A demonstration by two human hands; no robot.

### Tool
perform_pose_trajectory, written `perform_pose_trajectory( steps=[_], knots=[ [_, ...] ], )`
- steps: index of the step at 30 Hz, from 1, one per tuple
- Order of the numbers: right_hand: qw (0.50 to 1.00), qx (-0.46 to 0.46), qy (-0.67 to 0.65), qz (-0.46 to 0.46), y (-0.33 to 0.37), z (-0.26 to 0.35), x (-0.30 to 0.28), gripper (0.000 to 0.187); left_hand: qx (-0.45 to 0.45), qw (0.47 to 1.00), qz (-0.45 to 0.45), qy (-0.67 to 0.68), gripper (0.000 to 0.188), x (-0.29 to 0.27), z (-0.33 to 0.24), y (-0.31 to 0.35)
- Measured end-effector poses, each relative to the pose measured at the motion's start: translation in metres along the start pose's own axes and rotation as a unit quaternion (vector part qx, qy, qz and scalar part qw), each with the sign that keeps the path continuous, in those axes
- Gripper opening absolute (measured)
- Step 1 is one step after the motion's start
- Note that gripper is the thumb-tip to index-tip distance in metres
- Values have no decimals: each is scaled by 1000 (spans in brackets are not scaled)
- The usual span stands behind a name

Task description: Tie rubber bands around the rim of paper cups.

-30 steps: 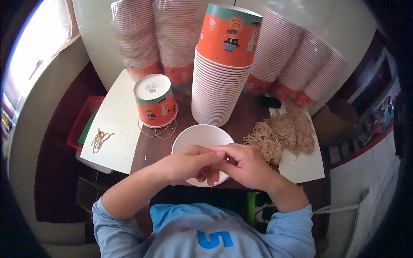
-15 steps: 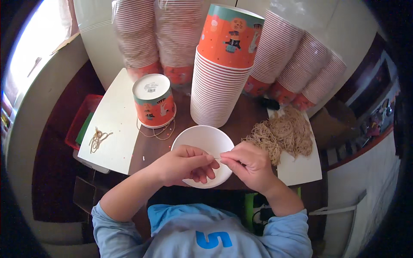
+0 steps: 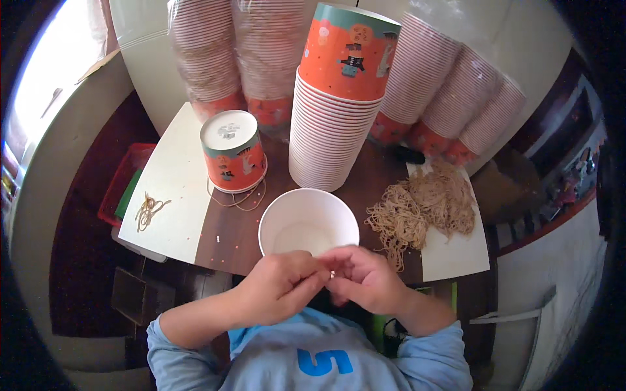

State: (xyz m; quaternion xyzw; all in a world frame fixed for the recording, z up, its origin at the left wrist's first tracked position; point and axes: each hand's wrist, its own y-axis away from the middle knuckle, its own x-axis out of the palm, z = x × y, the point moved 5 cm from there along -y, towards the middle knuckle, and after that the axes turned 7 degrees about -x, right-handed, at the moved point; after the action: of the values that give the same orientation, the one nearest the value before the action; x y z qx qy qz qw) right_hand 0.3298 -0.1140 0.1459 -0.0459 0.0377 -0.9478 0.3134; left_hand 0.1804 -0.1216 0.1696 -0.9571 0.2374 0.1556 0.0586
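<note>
My left hand (image 3: 285,284) and my right hand (image 3: 366,280) meet just on the near side of an open white paper tub (image 3: 306,215). Both hands have their fingertips pinched together. A tiny pale thing (image 3: 332,274) shows between the fingers, too small to name. The tub stands upright at the table's near edge, its inside facing up and its near rim partly covered by my hands. Behind it to the left, an upside-down orange and green paper tub (image 3: 236,163) has tan cord looped around its rim.
A tall stack of nested paper tubs (image 3: 332,137) rises behind the white tub. Tan cords lie heaped (image 3: 424,208) at the right, with a small cord bundle (image 3: 149,212) at the left. Plastic-wrapped tub stacks (image 3: 417,72) line the back of the brown table (image 3: 225,251).
Both hands have drawn back toward my body from above the white tub and come closer together. More of the tub's inside shows now.
</note>
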Motion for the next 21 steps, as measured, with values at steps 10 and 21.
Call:
perform_pose_trajectory(
  steps=[10, 21],
  knots=[
    [849, -331, 411, 9, 12, 28, 20, 21, 67, 998, -18, -8, 8, 7, 10, 26],
    [958, -14, 286, 30, -65, 5, 1, 12, 123, 913, -265, -284, 21, -35, 21, 30]
  ],
)
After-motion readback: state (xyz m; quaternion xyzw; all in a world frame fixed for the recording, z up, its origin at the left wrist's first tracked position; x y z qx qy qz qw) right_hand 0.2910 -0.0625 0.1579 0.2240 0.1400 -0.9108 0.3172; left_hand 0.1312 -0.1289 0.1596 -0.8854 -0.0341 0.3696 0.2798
